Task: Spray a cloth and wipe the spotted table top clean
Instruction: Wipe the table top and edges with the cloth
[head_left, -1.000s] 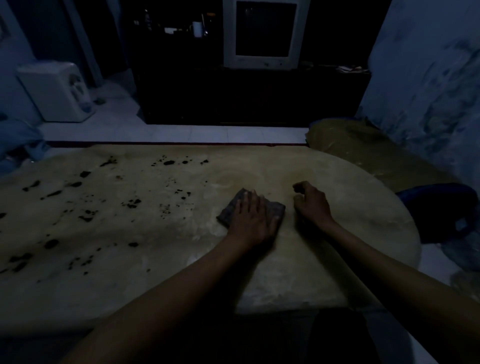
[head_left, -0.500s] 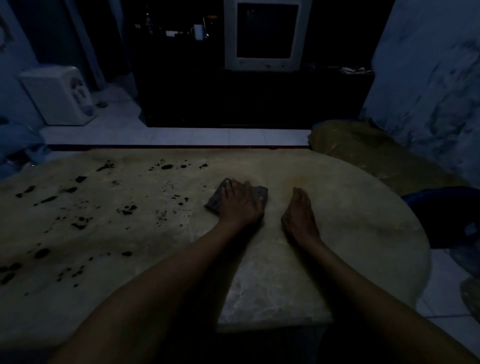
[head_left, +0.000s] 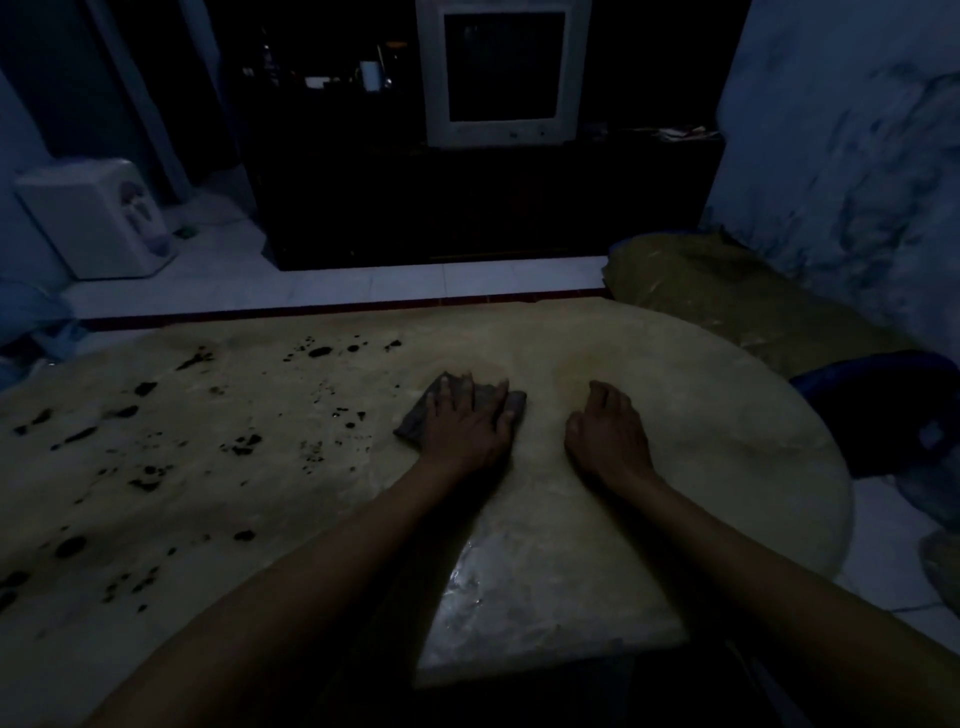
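A pale stone table top (head_left: 701, 415) fills the lower view in dim light. Dark spots (head_left: 239, 447) are scattered over its left half; the right half shows none. A small dark cloth (head_left: 413, 423) lies near the middle of the table. My left hand (head_left: 467, 421) presses flat on the cloth with fingers spread, covering most of it. My right hand (head_left: 608, 431) rests on the bare table to the right of the cloth, fingers loosely curled, holding nothing. No spray bottle is in view.
Beyond the table stand a dark cabinet (head_left: 467, 208) with a white monitor (head_left: 501, 73) on it. A white water dispenser (head_left: 98, 218) sits on the floor at the left. A yellowish bundle (head_left: 727, 291) and a blue chair (head_left: 883, 410) are at the right.
My left hand has slid the cloth away from me and to the left, toward the spots. My right hand has shifted slightly left alongside it and its fingers have flattened.
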